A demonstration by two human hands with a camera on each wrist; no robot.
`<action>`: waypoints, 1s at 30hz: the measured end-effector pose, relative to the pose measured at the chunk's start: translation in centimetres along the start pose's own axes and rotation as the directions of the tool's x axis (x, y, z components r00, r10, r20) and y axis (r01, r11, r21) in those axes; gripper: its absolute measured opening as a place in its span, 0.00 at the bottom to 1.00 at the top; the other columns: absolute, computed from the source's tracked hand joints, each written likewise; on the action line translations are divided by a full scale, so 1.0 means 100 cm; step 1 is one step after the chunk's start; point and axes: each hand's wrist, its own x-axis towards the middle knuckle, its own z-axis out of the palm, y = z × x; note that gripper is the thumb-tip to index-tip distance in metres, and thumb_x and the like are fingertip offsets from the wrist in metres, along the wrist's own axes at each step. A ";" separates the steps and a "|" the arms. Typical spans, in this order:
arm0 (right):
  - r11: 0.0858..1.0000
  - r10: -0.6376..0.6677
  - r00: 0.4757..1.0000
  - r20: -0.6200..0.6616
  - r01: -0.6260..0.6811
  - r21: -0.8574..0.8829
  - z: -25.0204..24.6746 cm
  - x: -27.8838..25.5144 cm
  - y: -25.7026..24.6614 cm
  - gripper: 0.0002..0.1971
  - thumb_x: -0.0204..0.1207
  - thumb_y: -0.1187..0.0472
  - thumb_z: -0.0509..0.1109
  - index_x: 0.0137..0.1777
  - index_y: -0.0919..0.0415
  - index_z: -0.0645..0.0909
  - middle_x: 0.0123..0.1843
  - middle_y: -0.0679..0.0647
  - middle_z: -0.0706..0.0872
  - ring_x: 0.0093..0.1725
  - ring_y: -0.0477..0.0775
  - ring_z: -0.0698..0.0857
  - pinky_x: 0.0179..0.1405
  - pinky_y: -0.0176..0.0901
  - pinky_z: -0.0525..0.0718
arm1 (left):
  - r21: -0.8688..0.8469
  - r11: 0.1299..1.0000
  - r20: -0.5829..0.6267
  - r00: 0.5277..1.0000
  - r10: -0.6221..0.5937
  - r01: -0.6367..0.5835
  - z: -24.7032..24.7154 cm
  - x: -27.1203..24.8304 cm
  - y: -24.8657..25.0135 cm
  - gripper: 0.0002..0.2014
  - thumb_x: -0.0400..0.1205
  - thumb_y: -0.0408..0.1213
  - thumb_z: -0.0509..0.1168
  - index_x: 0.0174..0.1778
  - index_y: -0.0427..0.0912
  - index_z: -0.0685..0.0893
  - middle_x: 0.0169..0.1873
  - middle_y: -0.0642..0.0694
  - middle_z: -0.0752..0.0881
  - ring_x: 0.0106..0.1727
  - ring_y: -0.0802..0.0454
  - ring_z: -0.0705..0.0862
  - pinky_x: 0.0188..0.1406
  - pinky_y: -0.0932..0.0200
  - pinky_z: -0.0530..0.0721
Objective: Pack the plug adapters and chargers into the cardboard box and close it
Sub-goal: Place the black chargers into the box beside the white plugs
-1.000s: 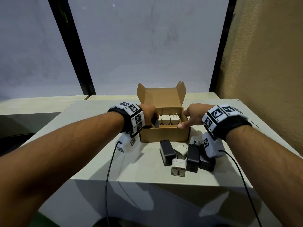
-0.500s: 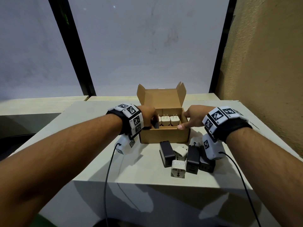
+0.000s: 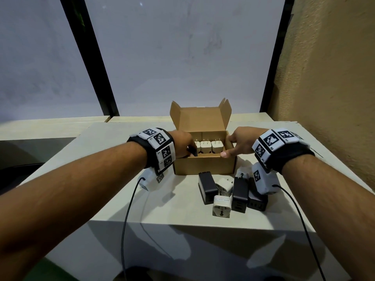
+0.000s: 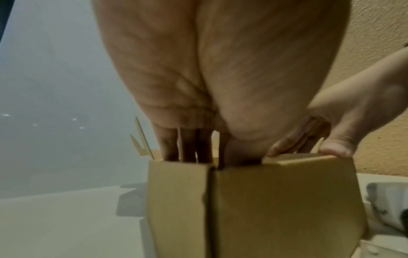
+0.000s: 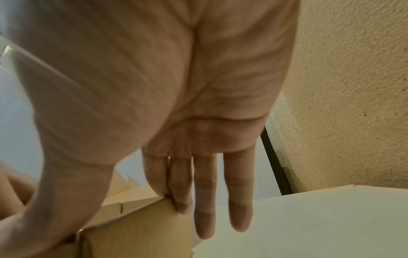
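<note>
Standing on the pale counter (image 3: 113, 199) with its lid flap upright, the cardboard box (image 3: 205, 165) holds a row of white chargers (image 3: 205, 147) along its back wall. The left hand (image 3: 183, 144) reaches into the box's left end, fingers (image 4: 167, 150) pressed together around a dark object; what exactly they pinch cannot be told. The right hand (image 3: 239, 141) braces the right wall, fingers (image 5: 205, 200) straight, thumb on the front rim. Black chargers (image 3: 207, 187) and white plug adapters (image 3: 222, 204) lie just before the box.

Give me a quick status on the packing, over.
Left hand lowering a black charger into the cardboard box; right hand steadying its right wall. Lid open, white adapters inside. More chargers waiting on table.
</note>
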 end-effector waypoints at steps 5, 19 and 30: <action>0.999 0.000 1.000 -0.004 0.000 0.038 0.002 0.002 0.001 0.32 0.70 0.33 0.67 0.61 0.61 0.79 0.50 0.53 0.83 0.48 0.54 0.78 0.48 0.45 0.74 | -0.152 0.977 -0.409 0.910 0.076 -0.149 -0.015 -0.033 0.022 0.16 0.83 0.39 0.66 0.68 0.46 0.81 0.65 0.47 0.77 0.61 0.52 0.79 0.60 0.63 0.77; 1.000 -0.018 1.000 0.003 0.018 0.010 0.003 0.000 0.000 0.25 0.72 0.33 0.66 0.46 0.58 0.74 0.45 0.54 0.82 0.47 0.55 0.79 0.47 0.45 0.74 | -0.233 0.960 -0.016 0.988 0.157 -0.156 0.031 -0.068 0.055 0.36 0.75 0.65 0.65 0.77 0.52 0.72 0.70 0.51 0.75 0.68 0.53 0.76 0.66 0.57 0.77; 0.999 -0.035 0.999 0.003 0.035 0.018 0.005 0.011 0.006 0.29 0.69 0.31 0.67 0.44 0.60 0.81 0.45 0.56 0.87 0.45 0.55 0.83 0.43 0.43 0.76 | -0.281 0.953 -0.058 0.993 0.099 -0.112 0.030 -0.077 0.045 0.37 0.72 0.55 0.74 0.74 0.45 0.73 0.66 0.48 0.80 0.63 0.52 0.81 0.57 0.61 0.83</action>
